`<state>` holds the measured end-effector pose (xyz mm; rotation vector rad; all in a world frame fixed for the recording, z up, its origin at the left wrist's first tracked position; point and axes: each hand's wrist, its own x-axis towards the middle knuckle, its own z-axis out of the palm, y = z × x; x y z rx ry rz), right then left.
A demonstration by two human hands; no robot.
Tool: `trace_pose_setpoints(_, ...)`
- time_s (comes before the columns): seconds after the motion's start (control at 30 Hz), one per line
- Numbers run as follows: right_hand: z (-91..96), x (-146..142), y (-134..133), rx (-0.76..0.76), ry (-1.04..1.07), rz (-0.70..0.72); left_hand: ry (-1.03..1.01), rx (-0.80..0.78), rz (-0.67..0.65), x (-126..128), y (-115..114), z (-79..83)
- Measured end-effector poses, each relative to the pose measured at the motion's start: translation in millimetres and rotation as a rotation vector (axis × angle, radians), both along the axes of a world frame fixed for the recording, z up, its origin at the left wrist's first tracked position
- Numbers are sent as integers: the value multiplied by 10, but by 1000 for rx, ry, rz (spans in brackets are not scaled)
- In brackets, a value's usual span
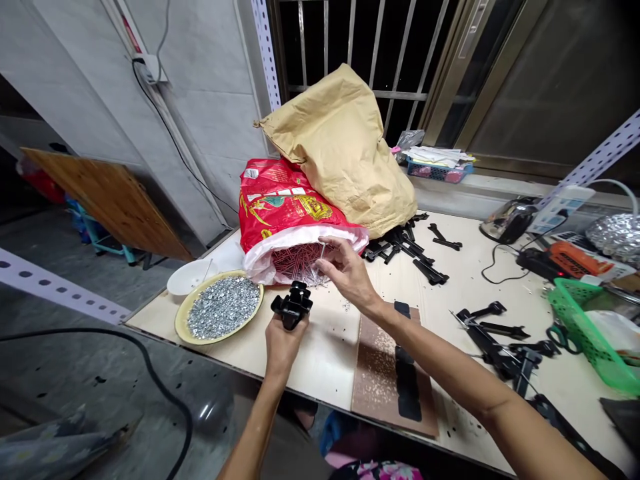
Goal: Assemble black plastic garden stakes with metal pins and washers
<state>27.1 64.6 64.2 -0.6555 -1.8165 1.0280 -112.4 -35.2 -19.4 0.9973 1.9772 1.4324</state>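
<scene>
My left hand [281, 341] is closed around a black plastic part [293, 305], held upright just above the table's near edge. My right hand [345, 272] reaches to the mouth of a red and white bag [280, 207] lying on its side, full of long thin nails [299, 261]. Its fingertips pinch one nail [322, 251] at the bag's opening. A yellow-rimmed plate [186, 325] heaped with small silver nuts sits to the left of the black part.
A tan paper sack [345, 147] leans behind the red bag. Several black plastic parts [410, 248] lie scattered mid-table and at the right [505, 347]. A green basket [590, 333], scissors, a kettle [510, 219] and an orange tool [575, 259] stand at the right. A white bowl [187, 279] sits behind the plate.
</scene>
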Motion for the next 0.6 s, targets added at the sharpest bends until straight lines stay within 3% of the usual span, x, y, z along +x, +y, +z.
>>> trace_pose_setpoints(0.1, 149, -77, -125, -13, 99, 68, 99, -8, -7, 75, 40, 63)
trace_pose_setpoints(0.27, 84, -156, -159, 29, 108, 107, 194, 22, 10, 65, 35, 39)
trace_pose_setpoints(0.5, 20, -173, -173, 277, -185, 74, 141, 114, 14, 15, 49, 93)
trace_pose_setpoints(0.6, 14, -123, -27, 291, -166, 74, 120, 94, 13, -9, 26, 139)
